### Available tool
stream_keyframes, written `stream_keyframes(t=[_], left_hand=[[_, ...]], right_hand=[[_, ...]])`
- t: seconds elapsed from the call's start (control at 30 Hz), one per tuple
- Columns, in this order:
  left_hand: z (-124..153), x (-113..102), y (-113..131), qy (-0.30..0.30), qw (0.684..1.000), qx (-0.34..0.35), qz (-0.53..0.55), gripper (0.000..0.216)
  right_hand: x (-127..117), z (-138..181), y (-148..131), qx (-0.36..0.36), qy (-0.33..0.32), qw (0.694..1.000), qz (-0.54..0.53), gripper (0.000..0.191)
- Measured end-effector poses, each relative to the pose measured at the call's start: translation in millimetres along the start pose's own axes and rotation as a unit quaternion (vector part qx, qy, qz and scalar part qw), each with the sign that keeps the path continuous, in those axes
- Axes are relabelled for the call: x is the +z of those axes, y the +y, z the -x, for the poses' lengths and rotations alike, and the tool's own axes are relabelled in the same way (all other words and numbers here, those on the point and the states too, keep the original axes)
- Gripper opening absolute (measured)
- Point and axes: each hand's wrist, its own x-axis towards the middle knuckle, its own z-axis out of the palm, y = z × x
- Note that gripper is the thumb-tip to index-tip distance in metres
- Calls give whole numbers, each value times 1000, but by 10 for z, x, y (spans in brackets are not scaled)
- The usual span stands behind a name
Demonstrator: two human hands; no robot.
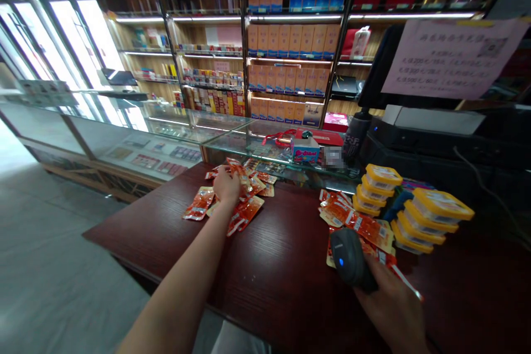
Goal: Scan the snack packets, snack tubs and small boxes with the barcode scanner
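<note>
My left hand (226,185) reaches out over a scattered heap of orange-red snack packets (244,207) on the dark wooden counter (269,265); its fingers curl down onto the packets, and whether one is gripped is hidden. My right hand (392,310) is closed around a dark handheld barcode scanner (350,257) with a blue light, held just over a second pile of orange snack packets (360,224) near the right.
Two stacks of yellow-lidded trays (431,215) stand at the right beside a black till with a paper sign (452,55). A glass display case (186,124) runs behind the counter. Shelves of boxed goods (290,44) line the back wall.
</note>
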Motion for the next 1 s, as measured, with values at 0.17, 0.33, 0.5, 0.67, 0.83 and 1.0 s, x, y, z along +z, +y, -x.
stream_keyframes(t=[0.17, 0.33, 0.5, 0.67, 0.83, 1.0], left_hand=[[-53, -88, -175, -9, 988, 9, -157, 29], [98, -67, -127, -12, 982, 69, -178, 38], [420, 50, 105, -54, 975, 169, -135, 38], [934, 264, 363, -149, 953, 261, -44, 33], [1419, 505, 575, -258, 906, 335, 26, 30], [1665, 784, 829, -323, 879, 350, 30, 23]], right_hand=[[12, 26, -14, 15, -14, 1000, -3, 36], [13, 12, -14, 11, -5, 1000, 2, 36], [-44, -34, -58, 23, -17, 999, -17, 35], [-97, -67, -101, 33, -23, 999, -22, 33], [-116, -75, -105, 29, -8, 999, -26, 33], [-124, -81, -95, 37, -1, 999, -30, 34]])
